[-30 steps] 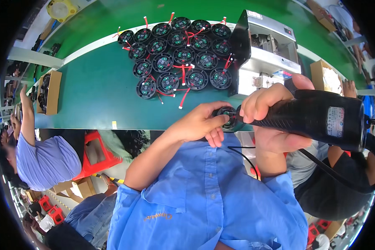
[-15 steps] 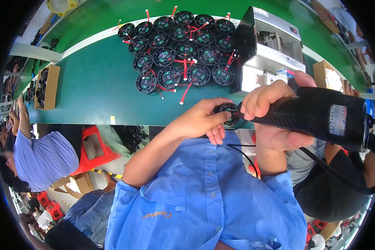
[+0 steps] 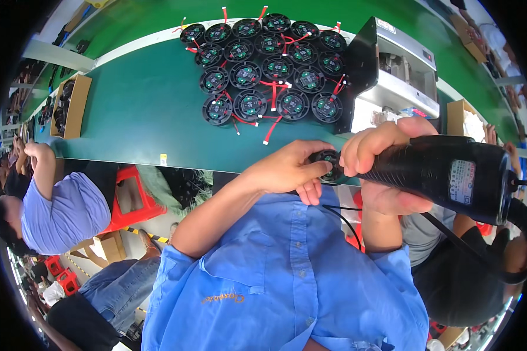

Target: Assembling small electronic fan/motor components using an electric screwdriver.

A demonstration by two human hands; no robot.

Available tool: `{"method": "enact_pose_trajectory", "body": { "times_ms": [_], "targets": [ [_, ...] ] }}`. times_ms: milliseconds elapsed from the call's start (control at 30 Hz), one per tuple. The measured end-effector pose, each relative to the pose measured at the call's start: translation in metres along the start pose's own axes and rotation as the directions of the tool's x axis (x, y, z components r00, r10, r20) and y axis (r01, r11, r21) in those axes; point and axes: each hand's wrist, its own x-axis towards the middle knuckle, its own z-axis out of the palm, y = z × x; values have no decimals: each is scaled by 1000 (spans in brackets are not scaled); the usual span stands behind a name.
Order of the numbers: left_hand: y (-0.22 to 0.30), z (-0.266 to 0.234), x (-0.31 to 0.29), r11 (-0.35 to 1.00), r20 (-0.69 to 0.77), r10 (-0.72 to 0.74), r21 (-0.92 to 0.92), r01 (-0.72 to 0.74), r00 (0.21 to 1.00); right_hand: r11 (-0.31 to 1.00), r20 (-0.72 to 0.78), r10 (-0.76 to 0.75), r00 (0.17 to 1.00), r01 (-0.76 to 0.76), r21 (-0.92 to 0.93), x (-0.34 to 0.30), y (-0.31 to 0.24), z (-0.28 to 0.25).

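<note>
My left hand (image 3: 287,168) is closed on a round black disc-shaped part (image 3: 332,168) with a small green circuit board, at the table's near edge. The thumb lies across its face. My right hand (image 3: 373,149) wraps round a thick black electric screwdriver (image 3: 451,169), held nearly level with its cord end to the right. Its tip points left at the part, but my fingers hide it, so contact cannot be made out. Beyond my hands, several similar black round parts (image 3: 277,68) with green boards and red wires lie in rows on the green table (image 3: 134,111).
A silver and black bench machine (image 3: 413,90) stands just beyond my right hand. Cardboard boxes sit at left (image 3: 76,108) and right (image 3: 455,117). A black cable (image 3: 345,219) hangs before my shirt. A co-worker in a blue-violet shirt (image 3: 67,205) is at left near a red stool (image 3: 136,199).
The view has shifted, so the table and the rows of parts appear farther right. The screwdriver's rear end sits slightly lower. Both hands keep their holds.
</note>
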Motion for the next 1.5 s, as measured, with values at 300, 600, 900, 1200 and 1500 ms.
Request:
{"method": "enact_pose_trajectory", "body": {
  "times_ms": [300,600,900,1200,1500],
  "targets": [
    [-7,-1,-2,992,100,47,113,-58,994,990,-273,109,956,-79,120,-13,-15,13],
    [6,6,-19,606,-157,347,790,-94,925,995,-285,-98,954,99,-11,-2,-50,-10],
    [3,-1,-19,765,-146,344,616,-187,928,990,-290,-2,957,43,136,-8,-41,-7],
    [7,7,-18,862,-248,202,505,-52,948,999,-366,-29,930,14,-44,-15,-51,-14],
    [0,11,-19,898,-370,116,436,63,922,999,-378,-23,925,33,20,-14,-44,-11]
  ]
}}
